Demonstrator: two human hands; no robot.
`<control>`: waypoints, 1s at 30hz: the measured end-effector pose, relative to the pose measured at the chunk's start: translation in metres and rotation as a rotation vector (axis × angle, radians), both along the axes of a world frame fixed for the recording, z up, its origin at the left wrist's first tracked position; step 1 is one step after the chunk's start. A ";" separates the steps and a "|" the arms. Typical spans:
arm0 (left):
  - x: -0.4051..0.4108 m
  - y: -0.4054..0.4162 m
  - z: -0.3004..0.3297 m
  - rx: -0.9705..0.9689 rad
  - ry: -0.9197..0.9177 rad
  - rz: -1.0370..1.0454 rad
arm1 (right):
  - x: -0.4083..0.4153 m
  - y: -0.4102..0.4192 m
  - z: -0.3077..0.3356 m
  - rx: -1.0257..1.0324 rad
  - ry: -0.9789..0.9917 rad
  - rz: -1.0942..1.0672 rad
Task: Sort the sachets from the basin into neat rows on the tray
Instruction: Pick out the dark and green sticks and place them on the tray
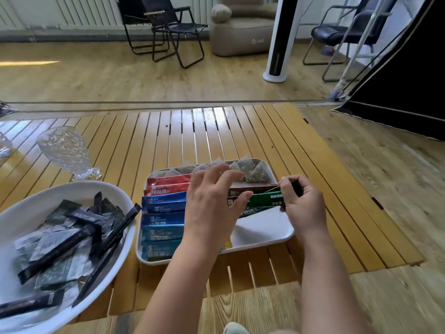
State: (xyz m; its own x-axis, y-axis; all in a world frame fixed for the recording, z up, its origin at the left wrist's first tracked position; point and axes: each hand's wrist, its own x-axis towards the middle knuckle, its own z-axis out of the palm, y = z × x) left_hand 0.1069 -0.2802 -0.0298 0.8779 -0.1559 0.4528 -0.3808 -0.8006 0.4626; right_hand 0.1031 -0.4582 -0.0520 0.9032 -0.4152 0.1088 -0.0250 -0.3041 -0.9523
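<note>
A white tray lies on the slatted wooden table. Its left side holds rows of stick sachets: red ones at the back, then blue ones, then teal ones at the front. Pyramid tea bags line the back edge. My right hand grips the end of a green sachet and other sticks over the tray's right half. My left hand hovers over the tray's middle, fingers spread, its thumb touching the green sachet. The white basin at the left holds several dark sachets.
A cut-glass goblet stands behind the basin, and another glass item shows at the far left edge. The table's right edge runs close past the tray. Folding chairs, a sofa and a tower fan stand on the floor beyond.
</note>
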 end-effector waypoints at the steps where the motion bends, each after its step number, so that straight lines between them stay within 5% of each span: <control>1: -0.002 -0.006 0.000 0.064 -0.016 -0.017 | 0.001 -0.001 -0.002 -0.043 -0.003 -0.008; 7: -0.022 -0.046 -0.025 0.352 0.197 -0.142 | 0.013 0.006 -0.008 -0.259 0.019 -0.007; 12: -0.014 -0.049 -0.023 0.306 0.298 -0.031 | 0.012 0.009 -0.007 -0.544 0.235 0.076; 18: -0.013 -0.045 -0.022 0.150 0.329 -0.098 | 0.010 0.009 -0.003 -0.570 0.329 0.093; 30: -0.010 -0.035 -0.013 0.325 0.347 -0.049 | 0.008 0.012 0.001 -0.591 0.298 0.080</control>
